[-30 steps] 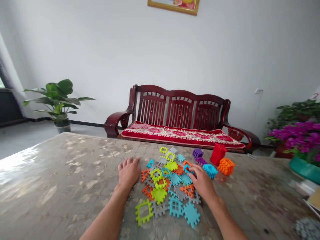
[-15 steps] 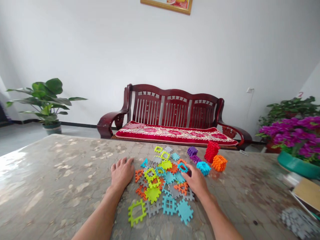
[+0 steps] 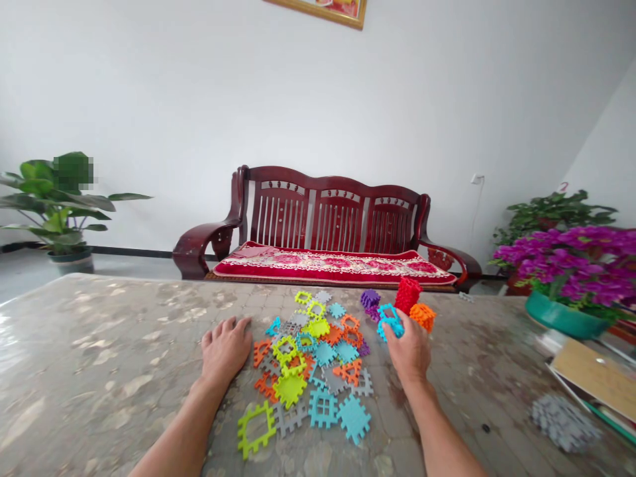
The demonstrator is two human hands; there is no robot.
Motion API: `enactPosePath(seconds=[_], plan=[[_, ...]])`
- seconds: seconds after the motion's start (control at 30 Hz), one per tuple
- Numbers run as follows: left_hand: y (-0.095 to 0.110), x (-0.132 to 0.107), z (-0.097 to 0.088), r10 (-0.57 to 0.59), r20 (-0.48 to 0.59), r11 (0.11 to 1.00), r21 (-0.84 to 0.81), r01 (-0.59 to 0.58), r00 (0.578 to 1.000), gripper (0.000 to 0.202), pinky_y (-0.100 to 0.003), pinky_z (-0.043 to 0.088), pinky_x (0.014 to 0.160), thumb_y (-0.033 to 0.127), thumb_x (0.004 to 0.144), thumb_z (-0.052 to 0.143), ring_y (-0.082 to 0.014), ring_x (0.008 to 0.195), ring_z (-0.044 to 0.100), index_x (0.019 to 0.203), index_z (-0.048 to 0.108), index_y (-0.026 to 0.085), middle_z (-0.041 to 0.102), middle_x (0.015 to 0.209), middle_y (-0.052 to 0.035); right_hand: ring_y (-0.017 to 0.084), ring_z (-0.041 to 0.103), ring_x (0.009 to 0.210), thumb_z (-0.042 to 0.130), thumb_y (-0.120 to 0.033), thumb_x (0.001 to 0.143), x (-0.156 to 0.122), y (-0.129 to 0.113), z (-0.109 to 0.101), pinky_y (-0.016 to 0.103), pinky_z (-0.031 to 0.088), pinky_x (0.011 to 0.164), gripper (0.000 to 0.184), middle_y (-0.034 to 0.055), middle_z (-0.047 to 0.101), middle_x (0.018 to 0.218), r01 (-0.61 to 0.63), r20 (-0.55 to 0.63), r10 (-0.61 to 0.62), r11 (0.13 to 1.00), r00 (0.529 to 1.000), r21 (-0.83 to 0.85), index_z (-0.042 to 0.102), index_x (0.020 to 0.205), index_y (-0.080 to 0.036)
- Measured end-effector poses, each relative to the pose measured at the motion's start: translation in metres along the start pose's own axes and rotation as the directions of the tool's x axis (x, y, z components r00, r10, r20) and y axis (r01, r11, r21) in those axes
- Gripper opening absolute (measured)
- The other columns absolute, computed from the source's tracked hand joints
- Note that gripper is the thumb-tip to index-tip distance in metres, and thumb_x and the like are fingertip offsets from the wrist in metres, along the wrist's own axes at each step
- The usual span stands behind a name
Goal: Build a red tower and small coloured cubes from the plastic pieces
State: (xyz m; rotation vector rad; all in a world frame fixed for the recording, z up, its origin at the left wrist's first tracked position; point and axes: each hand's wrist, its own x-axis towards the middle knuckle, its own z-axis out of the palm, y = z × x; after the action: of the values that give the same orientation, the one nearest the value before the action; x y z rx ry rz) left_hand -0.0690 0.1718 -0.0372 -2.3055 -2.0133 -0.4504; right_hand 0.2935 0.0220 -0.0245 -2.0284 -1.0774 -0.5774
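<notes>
A pile of flat toothed plastic tiles (image 3: 313, 358) in blue, lime, orange and grey lies on the marbled table (image 3: 109, 371). My left hand (image 3: 224, 348) rests flat on the table at the pile's left edge, fingers stretched out. My right hand (image 3: 408, 348) is raised a little at the pile's right side, its fingers closed on a blue open-frame tile (image 3: 388, 319). Just beyond that hand stand a red stack of tiles (image 3: 407, 295), an orange stack (image 3: 423, 316) and a purple cluster (image 3: 370, 299).
A green bowl of purple flowers (image 3: 566, 311) and a stack of books (image 3: 596, 377) sit at the table's right edge, with a grey tile clump (image 3: 564, 414) in front. Behind the table stands a dark red wooden bench (image 3: 322, 232); a potted plant (image 3: 59, 205) is far left.
My right hand has picked a blue frame tile out of the pile and lifted it to the right, toward the stacks. The view has swung right. My left hand stays put.
</notes>
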Motion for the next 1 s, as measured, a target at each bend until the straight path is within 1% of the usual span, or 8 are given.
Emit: enactPosePath(seconds=[0.13,0.2,0.3,0.47,0.67,0.83,0.93,1.0], plan=[[-0.001,0.001,0.001,0.001,-0.002,1.0,-0.009,-0.001,1.0,0.047,-0.046,0.031,0.105,0.029,0.09,0.035,-0.0278,0.128,0.048,0.13,0.061,0.027,0.056,0.139,-0.0119,0.028,0.059,0.096,0.054,-0.048,0.082,0.002,0.006,-0.008,0.036,0.042,0.083,0.051,0.0123,0.071,0.105,-0.125,0.098,0.138,0.983,0.985,-0.133,0.065,0.122,-0.018],[-0.001,0.001,0.001,-0.002,-0.001,1.0,-0.012,0.002,1.0,0.048,-0.045,0.031,0.105,0.029,0.09,0.036,-0.0279,0.127,0.049,0.131,0.06,0.028,0.056,0.138,-0.0116,0.028,0.06,0.097,0.054,-0.048,0.082,0.002,0.005,-0.011,0.036,0.042,0.082,0.051,0.0117,0.07,0.106,-0.154,0.133,0.178,0.972,0.975,-0.176,0.063,0.124,-0.019],[-0.001,0.0,0.0,0.003,-0.003,1.0,-0.019,-0.003,1.0,0.047,-0.045,0.03,0.105,0.03,0.09,0.035,-0.0273,0.126,0.05,0.131,0.059,0.028,0.056,0.138,-0.011,0.029,0.06,0.099,0.054,-0.048,0.083,0.001,0.004,-0.012,0.036,0.043,0.082,0.053,0.0108,0.07,0.11,-0.17,0.164,0.206,0.963,0.965,-0.21,0.061,0.128,-0.02],[-0.001,0.0,-0.001,-0.002,-0.01,1.0,-0.028,0.001,1.0,0.047,-0.045,0.03,0.105,0.03,0.09,0.036,-0.0278,0.125,0.05,0.131,0.06,0.028,0.056,0.138,-0.0111,0.031,0.06,0.101,0.055,-0.047,0.082,0.0,0.004,-0.013,0.039,0.045,0.083,0.056,0.0117,0.069,0.114,-0.178,0.207,0.232,0.952,0.95,-0.25,0.059,0.13,-0.018],[0.0,0.0,-0.001,0.004,-0.001,1.0,-0.017,-0.004,1.0,0.048,-0.045,0.031,0.104,0.03,0.091,0.035,-0.0281,0.126,0.05,0.131,0.06,0.028,0.056,0.138,-0.0118,0.031,0.06,0.102,0.056,-0.047,0.081,0.0,0.004,-0.013,0.039,0.045,0.084,0.059,0.0126,0.068,0.112,-0.173,0.221,0.237,0.946,0.946,-0.274,0.057,0.133,-0.019],[0.0,-0.001,-0.001,0.0,-0.004,1.0,-0.013,0.0,1.0,0.047,-0.044,0.03,0.104,0.03,0.091,0.035,-0.027,0.125,0.05,0.131,0.06,0.028,0.057,0.138,-0.0107,0.031,0.06,0.103,0.055,-0.047,0.082,0.001,0.008,-0.01,0.04,0.044,0.086,0.058,0.0136,0.069,0.106,-0.181,0.187,0.236,0.945,0.954,-0.271,0.057,0.132,-0.018],[0.001,-0.002,-0.003,-0.002,0.014,1.0,0.003,0.002,1.0,0.047,-0.044,0.031,0.104,0.03,0.092,0.034,-0.0268,0.125,0.05,0.132,0.059,0.028,0.056,0.138,-0.0102,0.031,0.059,0.104,0.056,-0.047,0.082,0.002,0.01,-0.008,0.04,0.043,0.089,0.059,0.0134,0.069,0.108,-0.177,0.157,0.218,0.954,0.963,-0.241,0.056,0.133,-0.018],[0.002,-0.002,-0.004,-0.004,0.023,1.0,0.012,0.004,1.0,0.048,-0.043,0.031,0.104,0.03,0.092,0.033,-0.0269,0.126,0.05,0.132,0.059,0.028,0.056,0.139,-0.0097,0.03,0.059,0.105,0.056,-0.047,0.082,0.003,0.011,-0.006,0.039,0.042,0.09,0.059,0.013,0.068,0.11,-0.173,0.158,0.211,0.959,0.965,-0.222,0.056,0.133,-0.018]])
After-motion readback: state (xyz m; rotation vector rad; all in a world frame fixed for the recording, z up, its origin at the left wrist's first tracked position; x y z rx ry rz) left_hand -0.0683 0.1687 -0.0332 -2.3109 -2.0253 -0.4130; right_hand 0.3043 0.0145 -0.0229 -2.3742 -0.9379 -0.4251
